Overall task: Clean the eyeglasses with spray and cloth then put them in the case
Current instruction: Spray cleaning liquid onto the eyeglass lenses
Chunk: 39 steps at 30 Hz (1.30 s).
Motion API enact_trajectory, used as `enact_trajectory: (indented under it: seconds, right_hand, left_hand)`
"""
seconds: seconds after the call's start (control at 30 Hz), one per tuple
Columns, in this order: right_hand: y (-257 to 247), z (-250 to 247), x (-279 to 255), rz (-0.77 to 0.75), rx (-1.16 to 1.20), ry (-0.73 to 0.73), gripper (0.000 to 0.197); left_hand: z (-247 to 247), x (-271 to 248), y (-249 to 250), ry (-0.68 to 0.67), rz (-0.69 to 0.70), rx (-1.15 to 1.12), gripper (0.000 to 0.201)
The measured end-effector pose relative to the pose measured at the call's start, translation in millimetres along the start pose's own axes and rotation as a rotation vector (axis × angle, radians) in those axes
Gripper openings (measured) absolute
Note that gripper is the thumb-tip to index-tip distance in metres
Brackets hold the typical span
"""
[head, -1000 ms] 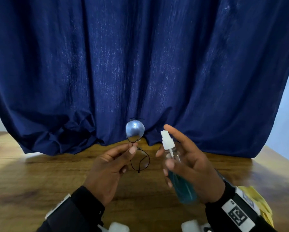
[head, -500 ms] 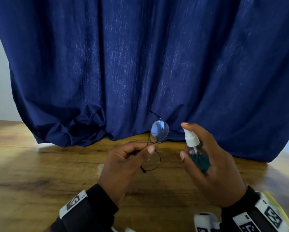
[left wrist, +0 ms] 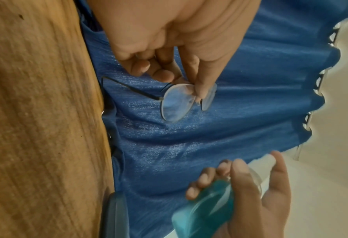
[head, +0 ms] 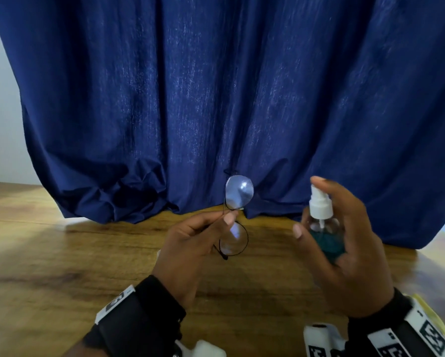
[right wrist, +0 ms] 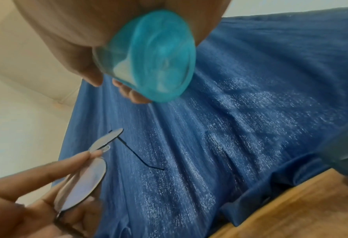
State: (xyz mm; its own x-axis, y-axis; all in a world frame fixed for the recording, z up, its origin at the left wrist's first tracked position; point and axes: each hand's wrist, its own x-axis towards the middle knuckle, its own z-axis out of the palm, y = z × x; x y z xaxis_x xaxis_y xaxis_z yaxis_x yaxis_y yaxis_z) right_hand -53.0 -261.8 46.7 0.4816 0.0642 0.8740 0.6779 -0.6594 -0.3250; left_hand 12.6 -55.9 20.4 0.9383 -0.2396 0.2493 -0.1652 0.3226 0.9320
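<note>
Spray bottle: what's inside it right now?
The spray bottle in the right hand holds teal-blue liquid in its lower part, clear above, with the pump's tube running down. Fingers cover part of the body, so the exact level is hidden.

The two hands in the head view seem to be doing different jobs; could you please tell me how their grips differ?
The left hand pinches the glasses at the bridge between thumb and fingertip, while the right hand wraps its fingers round the spray bottle. The left hand's other fingers curl into the palm; the right hand's index finger rests on top of the white nozzle. Both hold their things above the table, facing each other.
</note>
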Motion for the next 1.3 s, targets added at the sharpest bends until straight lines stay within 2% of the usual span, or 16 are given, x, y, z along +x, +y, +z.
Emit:
enact_trajectory:
  seconds: [0.1, 0.3, 0.43, 0.6, 0.67, 0.77, 0.83, 0.9, 0.97, 1.07, 1.13, 1.23, 1.3]
  right_hand:
    - [-1, 0, -1, 0.025, 0.035, -0.083, 0.059]
    - [-5, 7, -4, 0.092, 0.03, -0.339, 0.057]
    - [-6, 9, -6, 0.131, 0.081, -0.373, 0.058]
    - [-8, 12, -9, 0.142, 0.049, -0.423, 0.051]
    - [-7, 13, -9, 0.154, 0.035, -0.386, 0.049]
    - [-5, 11, -6, 0.19, 0.112, -0.202, 0.058]
    - [-4, 9, -5, 0.226, 0.176, -0.112, 0.066]
    - [-4, 7, -3, 0.263, 0.236, -0.052, 0.065]
    - [-5, 6, -2, 0.326, 0.327, -0.008, 0.056]
    - [-5, 6, -1, 0.426, 0.454, 0.033, 0.033]
    - [-5, 5, -1, 0.499, 0.563, 0.023, 0.036]
    - [-7, 4, -1, 0.566, 0.647, -0.028, 0.045]
    - [-8, 4, -1, 0.513, 0.589, -0.033, 0.037]
  left_hand:
    - [-4, 4, 0, 0.053, -0.067, -0.077, 0.034]
    - [-6, 6, 2, 0.102, -0.138, -0.196, 0.027]
    - [-2, 4, 1, 0.081, -0.144, -0.177, 0.035]
    - [-1, 2, 1, 0.066, -0.13, -0.148, 0.035]
    - [-1, 2, 1, 0.063, -0.133, -0.142, 0.032]
    - [-3, 2, 2, 0.051, -0.118, -0.131, 0.032]
    - [-4, 3, 5, 0.032, -0.062, -0.097, 0.033]
    - [-5, 2, 10, 0.012, 0.06, 0.003, 0.03]
    - [-6, 3, 14, -0.016, 0.25, 0.222, 0.024]
    - [-11, 6, 15, -0.049, 0.504, 0.619, 0.02]
    - [-13, 6, 13, -0.077, 0.634, 0.79, 0.017]
    - [-14, 5, 11, -0.064, 0.726, 0.891, 0.017]
    - [-14, 5, 10, -0.05, 0.733, 0.927, 0.017]
